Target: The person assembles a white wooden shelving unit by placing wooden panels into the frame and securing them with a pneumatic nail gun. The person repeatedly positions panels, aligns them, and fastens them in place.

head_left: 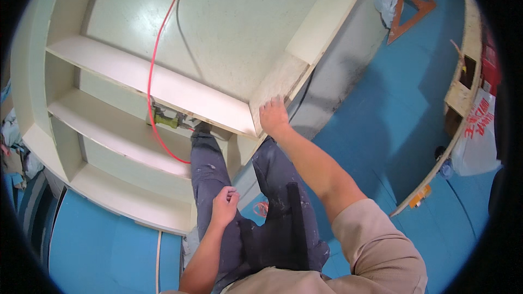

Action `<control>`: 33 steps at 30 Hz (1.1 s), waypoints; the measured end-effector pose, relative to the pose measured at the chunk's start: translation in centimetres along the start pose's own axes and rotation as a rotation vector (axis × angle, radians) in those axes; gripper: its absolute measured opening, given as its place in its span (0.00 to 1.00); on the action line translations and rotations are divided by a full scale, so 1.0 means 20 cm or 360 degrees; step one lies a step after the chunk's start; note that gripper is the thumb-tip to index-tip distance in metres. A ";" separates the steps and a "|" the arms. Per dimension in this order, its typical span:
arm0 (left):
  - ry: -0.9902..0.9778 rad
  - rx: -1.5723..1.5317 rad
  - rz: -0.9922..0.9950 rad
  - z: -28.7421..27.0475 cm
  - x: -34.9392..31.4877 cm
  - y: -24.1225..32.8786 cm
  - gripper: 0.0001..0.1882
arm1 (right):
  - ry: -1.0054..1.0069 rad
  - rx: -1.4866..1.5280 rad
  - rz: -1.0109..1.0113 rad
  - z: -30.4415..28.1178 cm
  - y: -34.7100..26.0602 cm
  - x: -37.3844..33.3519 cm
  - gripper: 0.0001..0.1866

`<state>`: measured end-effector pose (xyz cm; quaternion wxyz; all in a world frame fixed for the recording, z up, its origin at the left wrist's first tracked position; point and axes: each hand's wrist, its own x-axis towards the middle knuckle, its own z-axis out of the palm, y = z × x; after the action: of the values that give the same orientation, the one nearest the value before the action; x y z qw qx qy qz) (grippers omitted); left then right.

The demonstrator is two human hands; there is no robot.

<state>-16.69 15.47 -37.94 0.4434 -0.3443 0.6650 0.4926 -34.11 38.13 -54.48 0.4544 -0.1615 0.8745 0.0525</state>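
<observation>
My right hand (274, 115) is stretched forward onto the corner of a pale wooden cabinet frame (327, 24). Its fingers lie over a rough-faced strip of board (280, 76) along the frame's right side. Close to my thigh, my left hand (225, 205) hangs in the air with curled fingers; whatever may be inside them is hidden. A green and grey air nailer (166, 120) lies in the cabinet compartment by my left leg, partly covered by a shelf edge. A red air hose (153, 60) loops over the shelves in front of it.
Shelf boards (122, 130) of the cabinet surround my left leg. At the right are a brown triangular set square (411, 8), a clear plastic bag (385, 0), a curved wooden edge (433, 171) and a white bag (476, 136). The floor (354, 136) is covered in blue sheeting.
</observation>
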 end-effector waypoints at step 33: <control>0.0140 0.0150 0.0081 -1.65 -0.03 0.38 0.13 | -0.0202 0.1949 0.0899 -0.84 0.25 -1.37 0.12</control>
<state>-31.57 -14.07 -30.66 0.4169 -0.3274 0.7148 0.4561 -34.11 45.20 -22.65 0.4832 0.3633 0.7267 -0.3262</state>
